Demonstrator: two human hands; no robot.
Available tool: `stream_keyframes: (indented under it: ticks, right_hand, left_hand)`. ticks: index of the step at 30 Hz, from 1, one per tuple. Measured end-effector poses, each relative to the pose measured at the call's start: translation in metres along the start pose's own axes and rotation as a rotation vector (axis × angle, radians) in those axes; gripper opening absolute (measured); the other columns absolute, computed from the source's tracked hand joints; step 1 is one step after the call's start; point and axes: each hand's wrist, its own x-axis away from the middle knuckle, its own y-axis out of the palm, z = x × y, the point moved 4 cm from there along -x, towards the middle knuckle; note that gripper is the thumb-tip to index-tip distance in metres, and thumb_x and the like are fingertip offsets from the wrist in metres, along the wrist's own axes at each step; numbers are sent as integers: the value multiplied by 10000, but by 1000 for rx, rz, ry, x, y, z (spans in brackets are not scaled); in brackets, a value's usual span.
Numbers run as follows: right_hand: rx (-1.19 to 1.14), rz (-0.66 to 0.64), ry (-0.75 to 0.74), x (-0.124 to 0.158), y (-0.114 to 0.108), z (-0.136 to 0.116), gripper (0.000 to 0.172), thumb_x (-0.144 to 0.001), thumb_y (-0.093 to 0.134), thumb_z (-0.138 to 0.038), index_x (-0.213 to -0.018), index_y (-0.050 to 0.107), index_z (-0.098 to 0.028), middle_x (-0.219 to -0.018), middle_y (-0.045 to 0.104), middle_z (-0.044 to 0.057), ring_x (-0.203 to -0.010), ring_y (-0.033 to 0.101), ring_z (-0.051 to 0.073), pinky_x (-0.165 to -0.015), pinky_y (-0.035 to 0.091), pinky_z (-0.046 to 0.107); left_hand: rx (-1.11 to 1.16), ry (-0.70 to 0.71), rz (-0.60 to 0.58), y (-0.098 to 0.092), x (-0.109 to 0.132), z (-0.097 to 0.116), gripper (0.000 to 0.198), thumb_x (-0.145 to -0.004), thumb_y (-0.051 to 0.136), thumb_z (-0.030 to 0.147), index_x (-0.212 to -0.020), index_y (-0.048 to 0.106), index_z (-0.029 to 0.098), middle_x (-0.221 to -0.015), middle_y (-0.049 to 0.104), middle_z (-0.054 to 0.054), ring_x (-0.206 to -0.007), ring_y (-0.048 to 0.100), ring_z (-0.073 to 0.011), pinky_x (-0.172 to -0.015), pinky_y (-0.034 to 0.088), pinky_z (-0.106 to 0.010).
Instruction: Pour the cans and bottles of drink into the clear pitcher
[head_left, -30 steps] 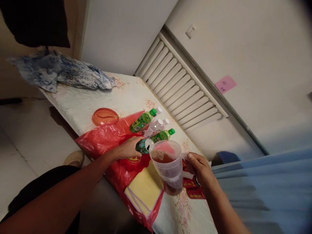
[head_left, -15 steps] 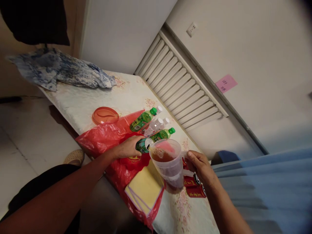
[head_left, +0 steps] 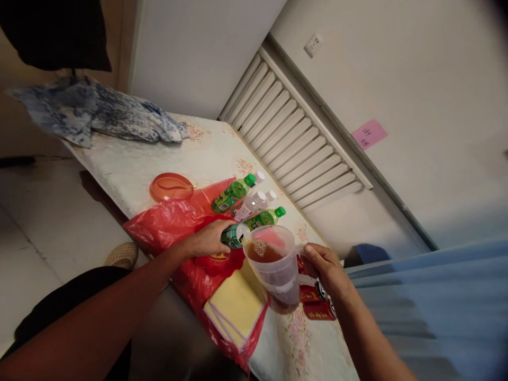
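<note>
My left hand (head_left: 209, 239) is wrapped round a green can (head_left: 232, 236), tipped so its open top meets the rim of a clear plastic pitcher (head_left: 278, 280). Brown liquid with some bubbles on its surface is inside the pitcher. My right hand (head_left: 323, 264) grips the pitcher's handle on the right side. Below the can lie a red plastic bag (head_left: 166, 225) and a folded yellow cloth (head_left: 236, 304). Behind the pitcher's handle are red cans (head_left: 318, 310), partly hidden.
Green-capped bottles (head_left: 230, 196) and white-capped bottles (head_left: 254, 203) are beyond the can. An orange-red lid (head_left: 171, 187) and blue-white fabric (head_left: 127, 119) lie on the flowered tablecloth (head_left: 210, 143). A radiator (head_left: 297, 132) lines the wall; a blue curtain (head_left: 436, 301) hangs right.
</note>
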Motion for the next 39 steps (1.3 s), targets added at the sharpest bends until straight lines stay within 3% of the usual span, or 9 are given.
stream_keyframes:
  ticks: [39]
  right_hand:
    - [0,-38,11,-1,2,-6,560,-814,576,-702,-592,439,-206,-507,346,-61,-464,264,85,-453,209,242]
  left_hand:
    - [-4,32,10,8,-4,-16,767,-559,753,174,-1296,541,212,-1308,611,-87,-1234,553,-290,-1062,427,-396]
